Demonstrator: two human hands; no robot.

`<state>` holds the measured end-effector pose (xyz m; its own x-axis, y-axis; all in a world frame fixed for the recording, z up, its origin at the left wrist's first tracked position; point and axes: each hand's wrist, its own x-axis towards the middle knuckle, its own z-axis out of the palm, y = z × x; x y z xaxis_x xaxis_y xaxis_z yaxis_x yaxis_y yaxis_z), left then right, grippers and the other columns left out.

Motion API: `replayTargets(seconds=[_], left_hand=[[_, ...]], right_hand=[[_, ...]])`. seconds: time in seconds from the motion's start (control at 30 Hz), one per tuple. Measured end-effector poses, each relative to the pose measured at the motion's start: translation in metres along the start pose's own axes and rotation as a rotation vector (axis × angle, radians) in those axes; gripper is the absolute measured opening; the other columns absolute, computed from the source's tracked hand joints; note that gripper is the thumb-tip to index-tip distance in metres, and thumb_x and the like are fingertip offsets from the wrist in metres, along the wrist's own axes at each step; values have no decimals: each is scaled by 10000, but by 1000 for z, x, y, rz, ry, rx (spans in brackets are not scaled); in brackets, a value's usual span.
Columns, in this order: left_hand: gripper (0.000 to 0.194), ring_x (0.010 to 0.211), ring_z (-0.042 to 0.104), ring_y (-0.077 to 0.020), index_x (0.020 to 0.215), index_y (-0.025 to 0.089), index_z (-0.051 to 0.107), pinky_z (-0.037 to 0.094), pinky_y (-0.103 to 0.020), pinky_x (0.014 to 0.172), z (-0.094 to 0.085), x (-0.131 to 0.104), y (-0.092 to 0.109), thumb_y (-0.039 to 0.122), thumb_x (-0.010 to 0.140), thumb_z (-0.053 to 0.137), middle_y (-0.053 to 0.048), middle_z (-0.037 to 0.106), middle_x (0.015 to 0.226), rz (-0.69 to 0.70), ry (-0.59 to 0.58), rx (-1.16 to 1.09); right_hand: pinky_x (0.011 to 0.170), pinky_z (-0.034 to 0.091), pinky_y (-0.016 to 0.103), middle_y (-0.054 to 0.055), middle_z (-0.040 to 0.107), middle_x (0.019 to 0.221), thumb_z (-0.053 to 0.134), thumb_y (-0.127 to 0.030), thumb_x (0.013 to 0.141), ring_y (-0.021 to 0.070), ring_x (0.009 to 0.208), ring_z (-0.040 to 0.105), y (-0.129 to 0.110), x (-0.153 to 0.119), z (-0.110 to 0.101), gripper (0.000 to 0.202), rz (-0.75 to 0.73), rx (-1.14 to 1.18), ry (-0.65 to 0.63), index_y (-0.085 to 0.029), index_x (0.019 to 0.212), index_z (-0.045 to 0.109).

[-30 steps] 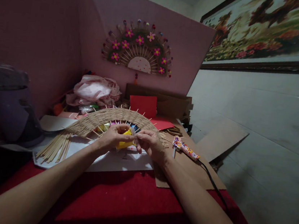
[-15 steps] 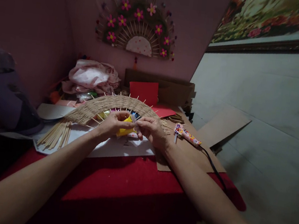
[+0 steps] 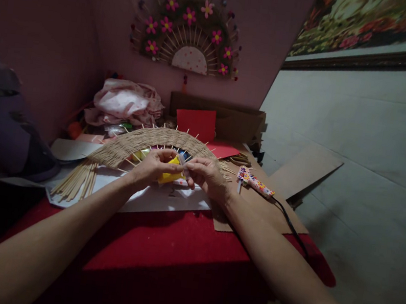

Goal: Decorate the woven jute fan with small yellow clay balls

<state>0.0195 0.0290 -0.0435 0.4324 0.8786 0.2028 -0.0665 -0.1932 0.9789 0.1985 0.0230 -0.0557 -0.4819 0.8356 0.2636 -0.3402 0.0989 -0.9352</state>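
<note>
In the middle of the head view, my left hand [image 3: 154,166] is closed on a small yellow packet [image 3: 169,173], thumb and fingers pinching it. My right hand [image 3: 205,176] pinches the packet's clear plastic edge [image 3: 183,163] from the other side, so both hands meet over it. Just behind them arches a woven straw fan [image 3: 149,139] with thin sticks poking out of both edges. Several shiny coloured packets [image 3: 145,155] show under the arch, partly hidden by my hands. White paper [image 3: 167,199] lies below.
A bundle of sticks [image 3: 77,181] lies at left. On cardboard [image 3: 273,212] at right rests a flower-patterned glue gun [image 3: 256,182] with a black cord. Red card [image 3: 196,123] and pink cloth [image 3: 128,101] stand behind. A finished flowered fan [image 3: 190,59] hangs on the wall.
Both hands stay almost in place on the yellow packet, with only slight finger movement. The camera view has shifted very slightly.
</note>
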Motion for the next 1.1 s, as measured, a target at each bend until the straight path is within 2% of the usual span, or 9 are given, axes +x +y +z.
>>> replayTargets(seconds=[0.23, 0.5, 1.1], left_hand=[[247, 565, 527, -84, 780, 143, 624, 376, -200, 518, 2, -1, 3, 258, 597, 743, 23, 586, 654, -9, -11, -21], [264, 566, 533, -89, 784, 139, 624, 396, -207, 511, 3, -1, 5, 269, 588, 744, 6, 602, 673, -45, 24, -5], [218, 540, 517, -70, 763, 139, 621, 369, -189, 493, 5, -2, 8, 227, 592, 724, 17, 595, 652, -25, 18, -11]], right_hand=[[389, 417, 180, -29, 591, 568, 640, -269, 737, 75, 429, 532, 0, 0, 0, 139, -9, 13, -15, -137, 721, 601], [398, 423, 185, -36, 584, 575, 627, -276, 742, 70, 441, 526, -1, 0, 1, 133, -7, 17, -25, -149, 718, 596], [385, 425, 190, -21, 602, 589, 626, -269, 725, 83, 442, 536, 0, 1, 0, 125, -2, 19, -24, -145, 714, 608]])
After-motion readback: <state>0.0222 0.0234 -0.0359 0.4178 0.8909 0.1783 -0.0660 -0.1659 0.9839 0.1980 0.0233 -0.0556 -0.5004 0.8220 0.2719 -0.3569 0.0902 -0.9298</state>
